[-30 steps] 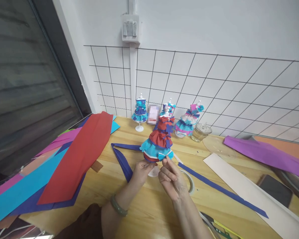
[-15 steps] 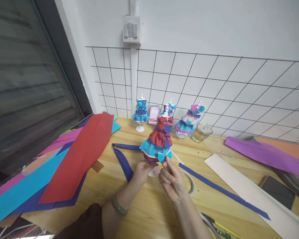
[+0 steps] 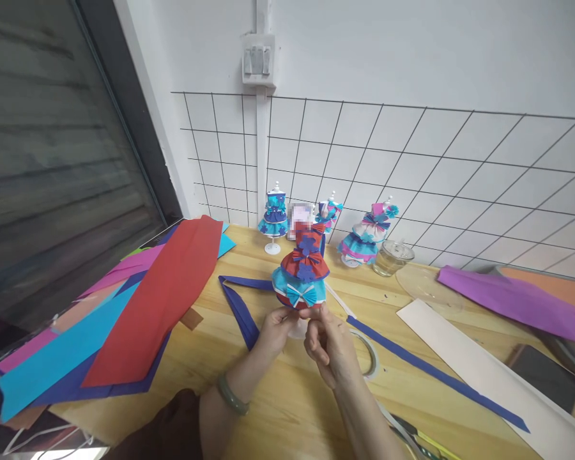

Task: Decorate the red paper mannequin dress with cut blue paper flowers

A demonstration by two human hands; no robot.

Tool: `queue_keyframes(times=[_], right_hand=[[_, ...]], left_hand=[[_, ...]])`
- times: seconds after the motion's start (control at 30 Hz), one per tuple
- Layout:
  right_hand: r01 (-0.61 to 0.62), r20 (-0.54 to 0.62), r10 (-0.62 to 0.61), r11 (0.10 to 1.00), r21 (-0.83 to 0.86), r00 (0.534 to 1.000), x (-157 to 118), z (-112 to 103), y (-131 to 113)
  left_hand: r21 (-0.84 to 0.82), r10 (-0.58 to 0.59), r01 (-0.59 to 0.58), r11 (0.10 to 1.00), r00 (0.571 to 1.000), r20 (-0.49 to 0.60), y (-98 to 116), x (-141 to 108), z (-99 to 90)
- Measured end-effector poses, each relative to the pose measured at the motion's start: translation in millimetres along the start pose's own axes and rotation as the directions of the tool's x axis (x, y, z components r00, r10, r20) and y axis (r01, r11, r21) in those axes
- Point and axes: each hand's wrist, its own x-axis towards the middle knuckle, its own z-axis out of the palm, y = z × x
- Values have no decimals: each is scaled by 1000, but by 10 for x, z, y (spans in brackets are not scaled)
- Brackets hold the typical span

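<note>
A small dress form [image 3: 305, 262] wears a red bodice and red ruffle with dark blue flowers, over a light blue skirt with a light blue bow at its front. It stands on a white round base. My left hand [image 3: 276, 329] is closed at the stand, just under the skirt's hem. Right beside it, my right hand [image 3: 329, 342] has its index finger stretched towards the hem below the bow, the other fingers curled; both hands meet close under the skirt.
Behind are three dressed forms [image 3: 274, 220] and a glass cup [image 3: 393, 257]. Paper sheets [image 3: 158, 300] are piled left. To the right lie a tape roll [image 3: 371, 354], a blue strip [image 3: 436, 374], a pale sheet [image 3: 483, 377], a phone [image 3: 544, 377], a purple sheet [image 3: 512, 303] and scissors [image 3: 424, 441].
The dress form has turned and stands more upright, its bow now facing me. My right hand's fingertips have left the bow and moved to the hem below it. The view has shifted slightly.
</note>
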Motion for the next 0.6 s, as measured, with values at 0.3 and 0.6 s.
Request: queue_keyframes(times=[0.3,0.6], right_hand=[[228,-218,-227,973,-21,949,70,-103,-56],[485,-17,-720,485,-728,693,103,-324,-195]], left_hand=[[5,6,-6,1000,1000,-23,-100,50,-28],[69,-13,10,998,999,37,-119,20,2]])
